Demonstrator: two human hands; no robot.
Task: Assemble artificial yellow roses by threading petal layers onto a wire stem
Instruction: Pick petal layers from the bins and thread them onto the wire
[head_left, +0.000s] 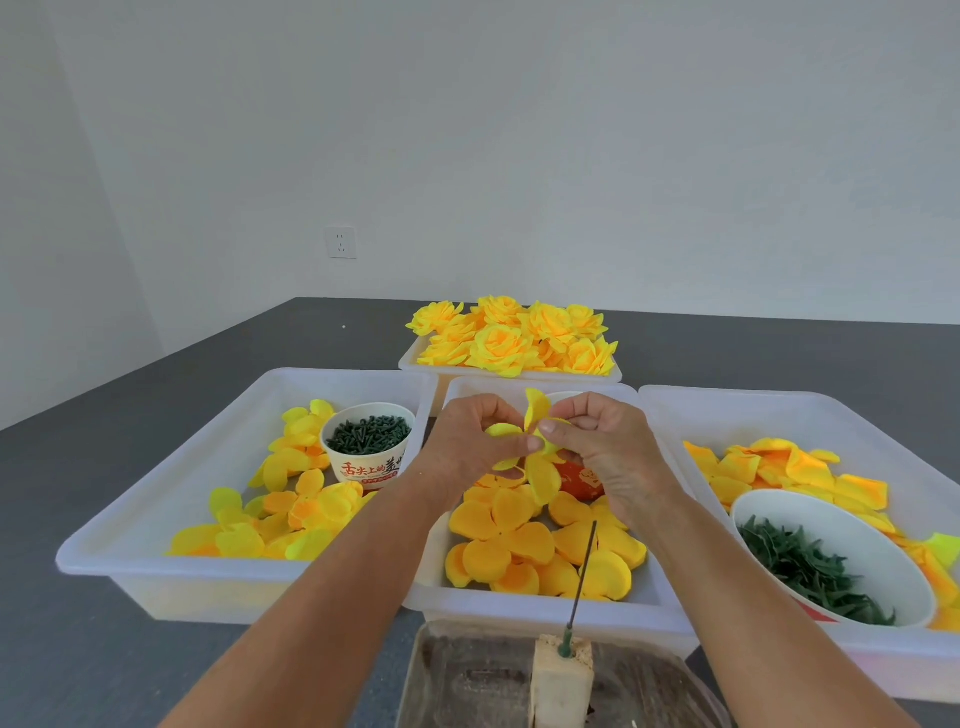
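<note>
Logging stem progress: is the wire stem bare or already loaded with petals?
Bare. The wire stem stands in its block, no petals threaded.

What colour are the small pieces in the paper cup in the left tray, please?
Dark green pieces in the paper cup, seen in the head view.

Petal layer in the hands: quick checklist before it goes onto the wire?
1. Petal layer pinched by both the left hand and right hand: ok.
2. Wire stem upright in its block: ok.
3. Wire tip bare, nothing threaded: ok.
4. Layer's centre hole located: cannot tell, fingers cover it.
5. Layer over the wire tip: not ok, it sits above and behind.
</note>
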